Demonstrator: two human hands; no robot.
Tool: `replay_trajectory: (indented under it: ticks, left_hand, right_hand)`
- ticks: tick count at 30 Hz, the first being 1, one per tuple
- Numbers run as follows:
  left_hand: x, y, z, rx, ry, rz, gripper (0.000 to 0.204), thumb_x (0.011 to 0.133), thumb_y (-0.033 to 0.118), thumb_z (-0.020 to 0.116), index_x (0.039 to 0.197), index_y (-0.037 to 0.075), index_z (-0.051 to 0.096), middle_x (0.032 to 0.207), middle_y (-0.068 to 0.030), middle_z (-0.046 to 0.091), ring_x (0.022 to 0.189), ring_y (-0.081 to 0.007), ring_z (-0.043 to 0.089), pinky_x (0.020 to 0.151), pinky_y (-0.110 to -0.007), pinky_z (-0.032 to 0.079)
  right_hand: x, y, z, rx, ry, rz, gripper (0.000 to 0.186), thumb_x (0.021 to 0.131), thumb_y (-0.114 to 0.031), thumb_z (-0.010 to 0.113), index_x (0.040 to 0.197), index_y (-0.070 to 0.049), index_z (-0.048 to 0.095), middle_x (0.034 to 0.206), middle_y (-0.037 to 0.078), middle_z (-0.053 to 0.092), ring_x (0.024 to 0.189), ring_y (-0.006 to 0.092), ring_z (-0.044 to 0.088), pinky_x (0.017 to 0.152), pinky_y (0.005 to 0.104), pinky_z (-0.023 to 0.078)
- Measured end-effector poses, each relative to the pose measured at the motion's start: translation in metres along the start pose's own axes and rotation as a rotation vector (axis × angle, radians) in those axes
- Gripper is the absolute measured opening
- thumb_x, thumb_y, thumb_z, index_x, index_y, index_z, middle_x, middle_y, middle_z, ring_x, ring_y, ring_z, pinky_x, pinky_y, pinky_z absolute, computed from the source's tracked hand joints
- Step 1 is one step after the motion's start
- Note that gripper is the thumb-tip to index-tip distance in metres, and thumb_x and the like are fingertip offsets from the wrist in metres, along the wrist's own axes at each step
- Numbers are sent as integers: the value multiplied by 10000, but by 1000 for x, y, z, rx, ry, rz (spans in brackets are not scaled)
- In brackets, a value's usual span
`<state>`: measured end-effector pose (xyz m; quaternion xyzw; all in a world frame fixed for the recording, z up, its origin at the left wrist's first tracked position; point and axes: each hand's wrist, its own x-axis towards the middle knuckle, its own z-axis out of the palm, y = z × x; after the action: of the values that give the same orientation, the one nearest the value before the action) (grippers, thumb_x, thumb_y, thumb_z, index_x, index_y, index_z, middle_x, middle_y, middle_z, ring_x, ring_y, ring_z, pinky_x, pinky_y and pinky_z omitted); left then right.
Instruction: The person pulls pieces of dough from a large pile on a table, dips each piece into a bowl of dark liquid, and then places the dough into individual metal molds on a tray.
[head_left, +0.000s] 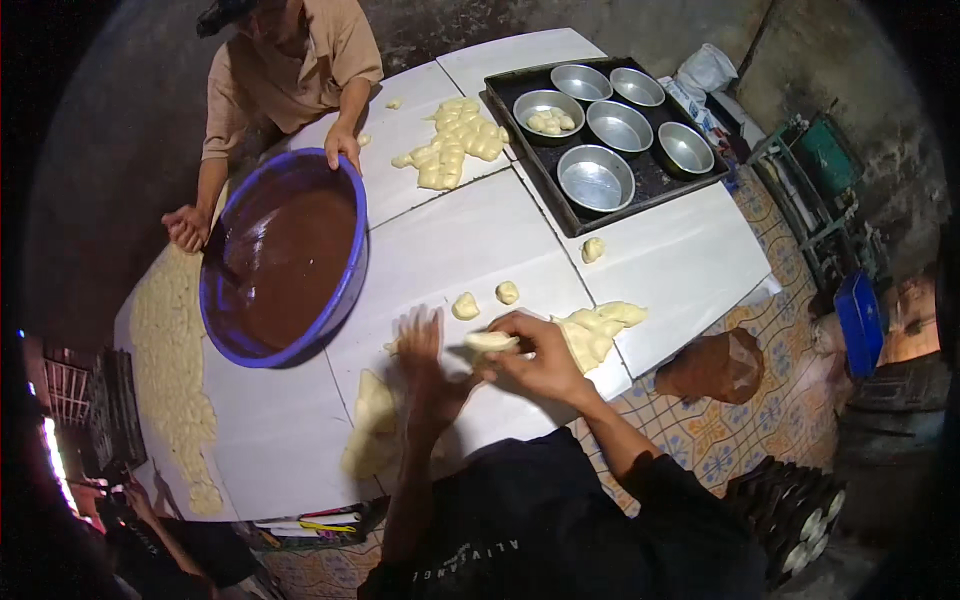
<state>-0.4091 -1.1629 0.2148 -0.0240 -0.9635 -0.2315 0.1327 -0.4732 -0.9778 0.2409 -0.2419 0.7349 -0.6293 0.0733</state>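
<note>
1. Right hand (535,355): thumb and fingers clamped on a small oblong piece of pale yellow dough (490,341), raised toward the left hand.
2. Left hand (425,370): fingers extended, motion-blurred, clasping nothing visible; just beside the right hand, contact with the desk impossible to tell.
3. Two small round pale dough balls (465,306), side by side beyond the hands, on a white tile-topped desk (465,232).
4. Lumpy pale dough mass (598,330), right of the right hand, near the desk's edge.
5. Smooth pale dough slab (372,420), left of the left forearm, partly shadowed.
6. Single dough ball (593,250), farther off, below the tray.
7. Large blue-purple plastic basin (360,230), brown contents; rim gripped by a co-worker's hand (342,145).
8. Segmented yellow dough cluster (460,140), right of the basin.
9. Black rectangular metal tray (645,178), bearing six round silver pans (596,178); dough pieces in one.
10. Broad flat dough spread (172,350), far left.
</note>
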Motion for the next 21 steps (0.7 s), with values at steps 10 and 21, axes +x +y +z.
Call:
replay_trajectory:
  ticks: [10, 21]
  left_hand:
    - [-9, -9, 22, -1413, -44, -289, 351, 988, 322, 491, 934, -13, 581, 834, -110, 629, 810, -226, 629, 768, -379, 500]
    - [-16, 19, 24, -847, 373, -299, 331, 1011, 273, 408, 1035, -22, 555, 1075, -165, 608, 1130, -277, 552, 951, -402, 427]
  right_hand:
    - [29, -16, -52, 202, 872, -179, 281, 904, -19, 588, 1170, 37, 519, 1056, 125, 610, 847, 133, 579, 747, 264, 483]
    - [-23, 28, 49, 229, -32, 175, 442, 820, -128, 722, 1219, -1, 581, 1072, 131, 642, 976, 201, 606, 865, 289, 460]
